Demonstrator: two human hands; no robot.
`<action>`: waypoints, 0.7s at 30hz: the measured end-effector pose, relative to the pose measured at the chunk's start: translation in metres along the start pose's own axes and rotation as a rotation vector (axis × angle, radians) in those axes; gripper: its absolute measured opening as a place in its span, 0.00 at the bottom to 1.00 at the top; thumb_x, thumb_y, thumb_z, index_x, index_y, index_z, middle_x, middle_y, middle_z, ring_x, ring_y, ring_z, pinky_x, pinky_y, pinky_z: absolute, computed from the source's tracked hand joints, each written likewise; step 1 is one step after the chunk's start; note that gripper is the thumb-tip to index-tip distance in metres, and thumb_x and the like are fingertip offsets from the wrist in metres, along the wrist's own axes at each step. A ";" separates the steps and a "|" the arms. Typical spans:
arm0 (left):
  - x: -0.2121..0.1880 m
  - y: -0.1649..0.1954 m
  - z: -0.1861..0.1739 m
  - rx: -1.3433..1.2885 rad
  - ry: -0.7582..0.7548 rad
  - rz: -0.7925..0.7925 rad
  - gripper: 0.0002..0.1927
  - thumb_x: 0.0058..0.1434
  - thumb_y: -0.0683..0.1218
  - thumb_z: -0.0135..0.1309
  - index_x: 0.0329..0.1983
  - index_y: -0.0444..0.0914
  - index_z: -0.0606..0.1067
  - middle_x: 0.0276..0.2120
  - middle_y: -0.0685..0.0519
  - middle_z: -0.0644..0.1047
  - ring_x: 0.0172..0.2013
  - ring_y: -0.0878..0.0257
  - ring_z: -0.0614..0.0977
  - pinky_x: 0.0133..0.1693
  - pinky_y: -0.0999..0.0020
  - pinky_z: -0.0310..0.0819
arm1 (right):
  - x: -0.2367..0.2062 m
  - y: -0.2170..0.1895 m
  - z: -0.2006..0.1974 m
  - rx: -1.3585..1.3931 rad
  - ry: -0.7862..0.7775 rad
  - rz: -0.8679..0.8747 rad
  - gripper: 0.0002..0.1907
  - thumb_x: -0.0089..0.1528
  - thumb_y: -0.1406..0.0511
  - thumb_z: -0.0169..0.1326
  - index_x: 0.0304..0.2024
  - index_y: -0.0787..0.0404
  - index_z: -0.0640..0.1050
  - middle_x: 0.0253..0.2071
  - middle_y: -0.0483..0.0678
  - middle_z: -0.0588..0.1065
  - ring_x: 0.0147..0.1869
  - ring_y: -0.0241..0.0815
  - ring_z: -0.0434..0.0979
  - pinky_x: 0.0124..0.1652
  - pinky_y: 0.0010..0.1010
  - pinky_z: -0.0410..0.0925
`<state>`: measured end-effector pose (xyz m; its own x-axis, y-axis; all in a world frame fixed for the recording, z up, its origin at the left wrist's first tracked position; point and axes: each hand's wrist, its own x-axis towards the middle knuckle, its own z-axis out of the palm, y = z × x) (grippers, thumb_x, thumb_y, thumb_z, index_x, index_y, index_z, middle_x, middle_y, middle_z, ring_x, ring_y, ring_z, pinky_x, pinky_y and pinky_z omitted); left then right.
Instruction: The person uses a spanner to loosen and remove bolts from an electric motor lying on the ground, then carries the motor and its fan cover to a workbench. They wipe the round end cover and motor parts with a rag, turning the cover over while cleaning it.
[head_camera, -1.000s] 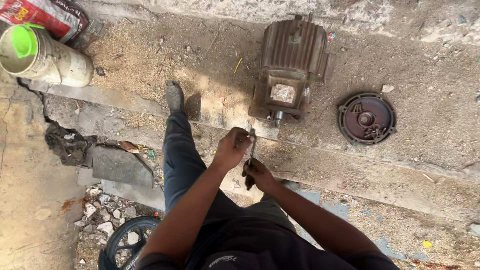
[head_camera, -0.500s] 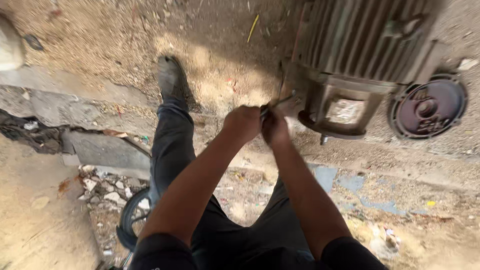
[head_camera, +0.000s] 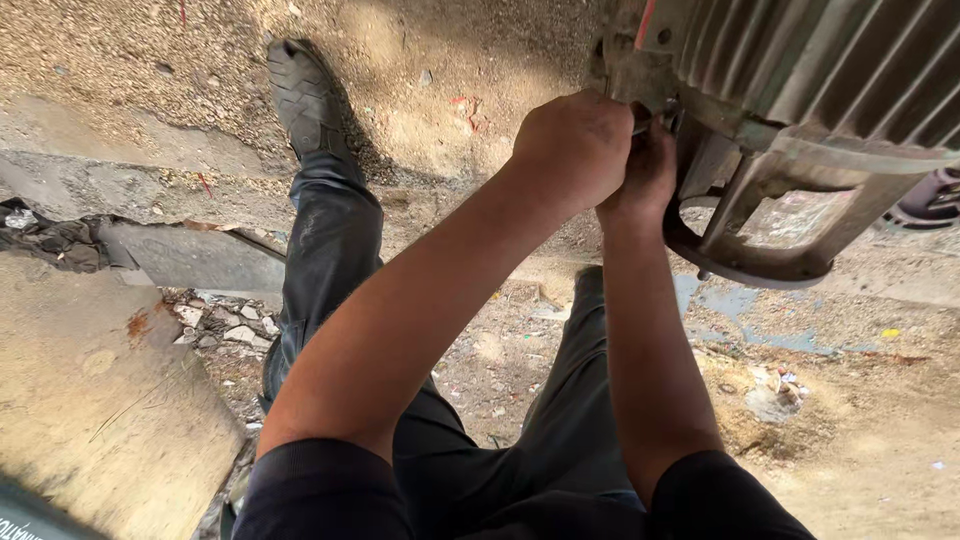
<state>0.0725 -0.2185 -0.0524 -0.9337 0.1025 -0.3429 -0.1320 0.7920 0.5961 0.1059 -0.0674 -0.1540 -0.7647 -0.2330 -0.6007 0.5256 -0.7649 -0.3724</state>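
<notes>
While both fists close together, left hand (head_camera: 575, 145) and right hand (head_camera: 645, 165) touch motor (head_camera: 800, 90)

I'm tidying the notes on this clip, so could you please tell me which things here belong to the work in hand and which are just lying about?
In hand:
left hand
right hand
ribbed motor housing

Lying about:
round cover
rubble
dark rag

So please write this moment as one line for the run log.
left hand: closed at end of ribbed grey metal motor | right hand: beside it, touching motor | tool: hidden | black shoe: on concrete ledge
</notes>
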 end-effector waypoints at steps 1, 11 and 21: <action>0.001 0.002 0.002 -0.008 -0.021 -0.019 0.08 0.51 0.46 0.58 0.31 0.37 0.80 0.31 0.42 0.80 0.32 0.50 0.84 0.33 0.54 0.80 | 0.002 -0.001 -0.006 -0.002 -0.009 -0.001 0.18 0.74 0.57 0.42 0.54 0.63 0.76 0.53 0.50 0.78 0.59 0.46 0.78 0.62 0.40 0.69; -0.009 -0.013 0.007 -0.065 0.145 0.039 0.07 0.46 0.43 0.61 0.29 0.38 0.79 0.28 0.44 0.80 0.31 0.48 0.85 0.32 0.54 0.80 | 0.010 0.010 -0.037 -0.221 0.139 -0.066 0.22 0.71 0.55 0.50 0.58 0.65 0.76 0.43 0.48 0.79 0.48 0.41 0.78 0.52 0.35 0.69; -0.001 -0.114 0.060 -0.530 -0.073 -0.081 0.13 0.65 0.45 0.59 0.53 0.47 0.79 0.39 0.52 0.84 0.37 0.58 0.88 0.41 0.62 0.80 | 0.036 0.026 -0.053 -0.315 0.255 -0.078 0.12 0.67 0.62 0.58 0.51 0.57 0.75 0.35 0.47 0.79 0.32 0.40 0.74 0.35 0.33 0.66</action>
<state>0.1084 -0.2721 -0.1636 -0.8906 0.1097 -0.4413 -0.3703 0.3886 0.8438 0.1119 -0.0639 -0.2225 -0.7108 0.0047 -0.7034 0.5883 -0.5441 -0.5982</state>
